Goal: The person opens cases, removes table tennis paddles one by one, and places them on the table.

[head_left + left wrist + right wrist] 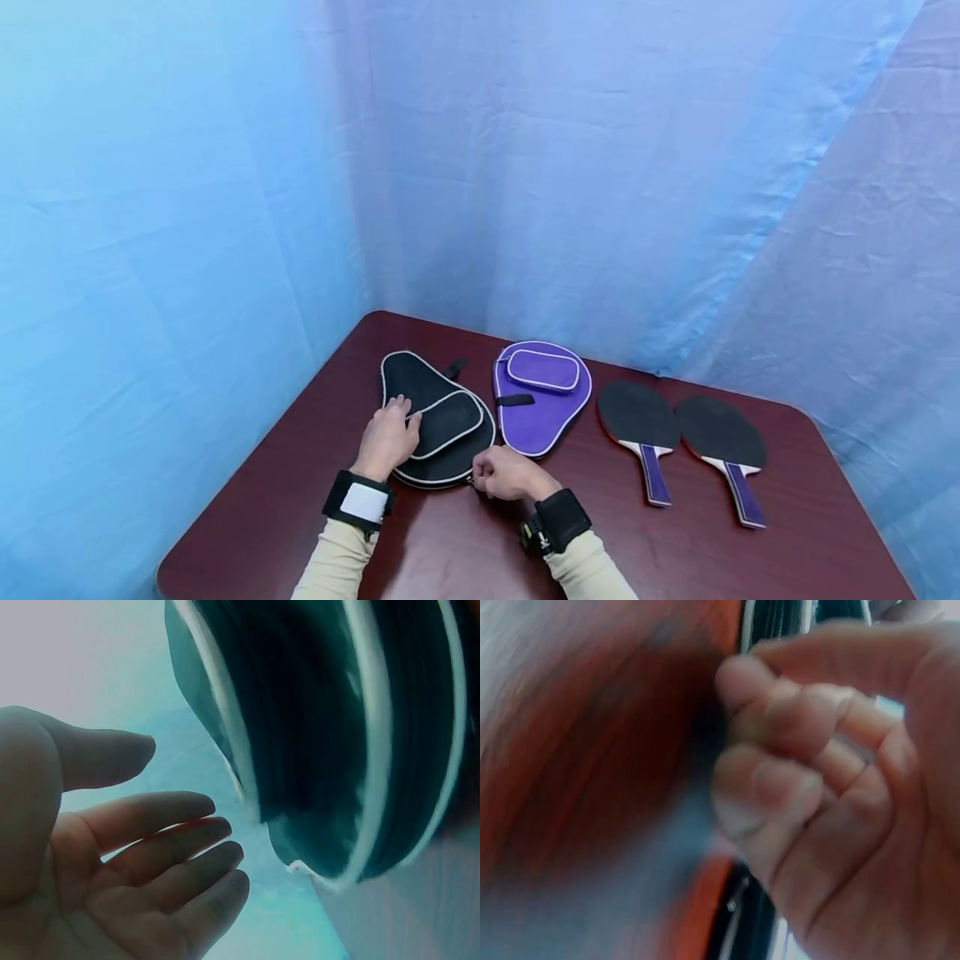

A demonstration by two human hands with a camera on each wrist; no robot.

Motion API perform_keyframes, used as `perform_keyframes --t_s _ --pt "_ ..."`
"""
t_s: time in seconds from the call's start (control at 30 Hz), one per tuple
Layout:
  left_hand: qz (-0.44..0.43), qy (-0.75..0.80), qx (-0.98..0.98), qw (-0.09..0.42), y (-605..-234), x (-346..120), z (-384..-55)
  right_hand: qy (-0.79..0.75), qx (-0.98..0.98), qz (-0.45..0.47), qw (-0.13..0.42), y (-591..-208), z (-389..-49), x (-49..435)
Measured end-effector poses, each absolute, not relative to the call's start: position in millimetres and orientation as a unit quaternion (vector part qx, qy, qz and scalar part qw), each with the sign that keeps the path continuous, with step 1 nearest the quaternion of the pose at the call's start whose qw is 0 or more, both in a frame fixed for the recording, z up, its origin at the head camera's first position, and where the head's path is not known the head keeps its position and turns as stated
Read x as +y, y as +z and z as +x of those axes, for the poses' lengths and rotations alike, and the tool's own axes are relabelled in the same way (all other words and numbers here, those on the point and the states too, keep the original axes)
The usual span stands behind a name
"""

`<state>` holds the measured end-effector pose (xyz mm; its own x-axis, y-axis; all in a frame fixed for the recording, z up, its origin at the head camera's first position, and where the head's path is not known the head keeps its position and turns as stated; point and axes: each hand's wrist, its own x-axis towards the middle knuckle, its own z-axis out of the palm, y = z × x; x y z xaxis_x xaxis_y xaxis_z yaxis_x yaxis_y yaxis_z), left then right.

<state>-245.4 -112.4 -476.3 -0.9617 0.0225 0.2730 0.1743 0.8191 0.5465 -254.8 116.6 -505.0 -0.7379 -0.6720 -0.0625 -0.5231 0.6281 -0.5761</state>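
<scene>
A black paddle case (450,468) with white piping and a front pocket (448,423) lies on the table, its narrow end pointing away. My left hand (388,435) is at its left side, overlapping the pocket's edge in the head view. In the left wrist view that hand's fingers (176,817) are extended, thumb apart, beside the case (315,735). At the case's near right rim my right hand (510,473) has curled fingers, with thumb and index pinching at the zipper pull (470,479). The pinch point itself is mostly hidden by the fingers (772,780).
A purple paddle case (536,417) with a small pocket and black strap lies just right of the black one. Farther right are two table tennis paddles (637,414) (722,431), handles toward me. Blue curtains (570,167) hang behind the dark red table (300,467).
</scene>
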Motion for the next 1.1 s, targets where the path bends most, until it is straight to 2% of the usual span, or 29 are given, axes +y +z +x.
perform_keyframes --t_s 0.2,0.33,0.6,0.77,1.1 --pt "-0.05 -0.287 -0.949 0.124 -480 -120 -252 -0.217 0.932 -0.287 0.046 -500 -249 119" --pt "-0.057 -0.283 -0.95 0.114 -486 -124 -262 -0.207 0.946 -0.248 0.025 -498 -245 114" --pt "-0.09 -0.264 -0.957 0.074 -497 -124 -270 -0.205 0.952 -0.228 0.018 -501 -236 109" --pt "-0.097 -0.25 -0.961 0.073 -497 -124 -270 -0.2 0.954 -0.223 0.006 -502 -230 104" --pt "-0.084 -0.231 -0.966 0.074 -494 -125 -269 -0.195 0.959 -0.202 0.047 -496 -213 82"
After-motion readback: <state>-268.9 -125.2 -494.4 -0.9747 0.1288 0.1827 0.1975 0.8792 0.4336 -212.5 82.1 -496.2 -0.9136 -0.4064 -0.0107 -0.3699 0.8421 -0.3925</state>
